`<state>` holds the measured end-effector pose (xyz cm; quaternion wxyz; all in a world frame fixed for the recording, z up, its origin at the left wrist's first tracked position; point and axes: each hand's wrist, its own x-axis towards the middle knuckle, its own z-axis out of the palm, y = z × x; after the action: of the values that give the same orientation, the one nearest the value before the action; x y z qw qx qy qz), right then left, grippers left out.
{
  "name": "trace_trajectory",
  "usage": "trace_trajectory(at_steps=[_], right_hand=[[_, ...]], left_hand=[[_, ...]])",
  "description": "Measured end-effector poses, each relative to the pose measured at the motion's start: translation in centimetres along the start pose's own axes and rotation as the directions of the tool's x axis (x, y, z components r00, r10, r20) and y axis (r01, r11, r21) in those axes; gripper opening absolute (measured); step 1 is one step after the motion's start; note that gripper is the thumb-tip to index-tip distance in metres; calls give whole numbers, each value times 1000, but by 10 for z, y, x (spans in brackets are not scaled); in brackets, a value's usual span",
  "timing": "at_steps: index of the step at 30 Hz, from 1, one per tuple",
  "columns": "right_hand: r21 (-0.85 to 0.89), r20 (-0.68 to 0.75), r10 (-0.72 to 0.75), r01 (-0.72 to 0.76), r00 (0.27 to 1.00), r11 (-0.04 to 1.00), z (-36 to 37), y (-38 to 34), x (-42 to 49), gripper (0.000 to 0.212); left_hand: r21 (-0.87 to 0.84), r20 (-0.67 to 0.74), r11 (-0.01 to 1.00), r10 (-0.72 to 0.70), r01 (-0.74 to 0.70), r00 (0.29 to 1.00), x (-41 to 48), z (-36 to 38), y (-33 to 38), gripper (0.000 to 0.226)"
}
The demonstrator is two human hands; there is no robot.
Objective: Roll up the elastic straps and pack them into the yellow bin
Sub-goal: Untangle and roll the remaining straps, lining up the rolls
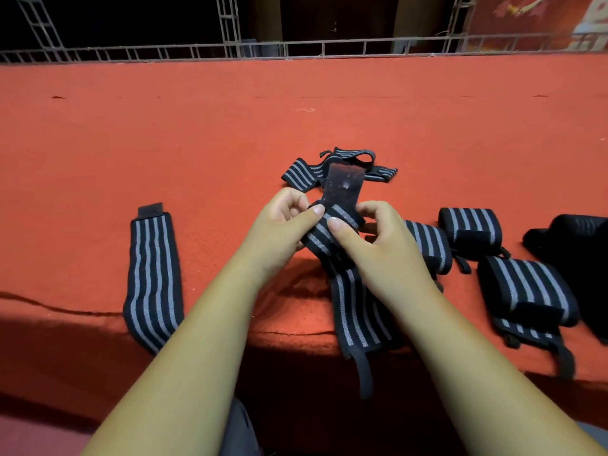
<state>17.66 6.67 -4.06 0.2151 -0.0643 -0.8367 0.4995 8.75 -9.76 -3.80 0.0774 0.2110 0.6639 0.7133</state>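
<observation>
Both hands hold one black elastic strap with grey stripes (357,304) above the red table. My left hand (286,222) and my right hand (371,238) pinch it near its dark velcro end, which sticks up between them. Its long tail drops over the table's front edge. A flat strap (153,278) lies at the left, also hanging over the edge. A tangled strap (329,169) lies just beyond my hands. Rolled straps sit at the right: one (427,245) behind my right wrist, another (470,228), and a larger one (526,291). No yellow bin is in view.
The red felt table surface (230,126) stretches wide towards a metal truss rail (296,49) at the back. A black bundle (575,251) lies at the far right. The front edge runs close under my forearms.
</observation>
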Motion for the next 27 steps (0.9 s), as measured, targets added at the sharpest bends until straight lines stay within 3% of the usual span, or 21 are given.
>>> trace_trajectory(at_steps=[8,12,15,17,21,24,27], right_hand=[[-54,75,-28,32,997,998,-4,2,2,26],[33,129,5,-10,992,999,1,0,1,18],[-10,185,21,-20,983,1000,3,-3,1,24],[-6,229,37,-36,973,999,4,-7,0,25],[113,374,121,-174,920,978,-3,-11,-4,18],[81,417,130,-180,900,980,-6,-6,-3,30],[147,419,118,-195,900,970,-7,-4,-4,18]], left_hand=[[-50,24,994,-97,98,995,-6,0,6,18],[-137,-258,985,-135,103,957,0,7,0,18],[-329,-382,930,-291,165,877,7,7,-4,21],[-345,-379,916,-334,203,863,8,4,-7,22],[-212,-349,932,-353,294,868,12,-7,-8,24],[-358,-277,827,-537,434,796,14,-22,-6,23],[-540,-246,720,-629,435,737,15,-33,-4,19]])
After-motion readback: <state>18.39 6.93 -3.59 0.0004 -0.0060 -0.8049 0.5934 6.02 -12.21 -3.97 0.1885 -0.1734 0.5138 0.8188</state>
